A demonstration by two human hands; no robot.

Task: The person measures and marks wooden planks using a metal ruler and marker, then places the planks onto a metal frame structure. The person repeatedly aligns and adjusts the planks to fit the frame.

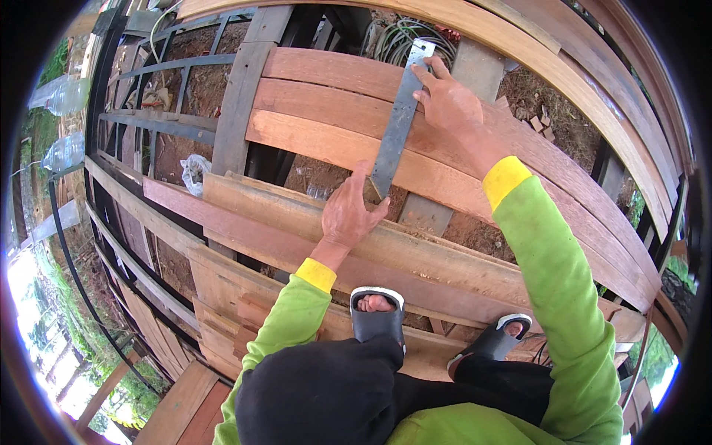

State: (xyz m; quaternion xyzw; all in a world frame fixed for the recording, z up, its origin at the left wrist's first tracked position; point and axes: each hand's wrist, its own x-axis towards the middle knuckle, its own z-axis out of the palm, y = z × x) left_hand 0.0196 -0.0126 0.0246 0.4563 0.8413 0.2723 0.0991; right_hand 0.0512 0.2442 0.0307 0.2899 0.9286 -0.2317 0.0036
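A long, flat metal strip (398,122), like a steel ruler with a hole at its far end, lies slantwise across several reddish-brown planks (319,104). My right hand (452,107) is closed around the strip's far part, with fingertips and thumb against its right edge. At the near end, my left hand (348,215) has its index finger stretched toward the edge of the closest plank (297,137). Its thumb, spread apart, is beside the strip's lower tip. The other left fingers are partly hidden under the palm.
Loose boards (259,215) run between the planks and my sandalled feet (377,311). Dark metal framing (170,126) stands at the left over bare soil. A coil of hose or cable (400,37) lies behind the planks. Long timbers (512,37) curve across the upper right.
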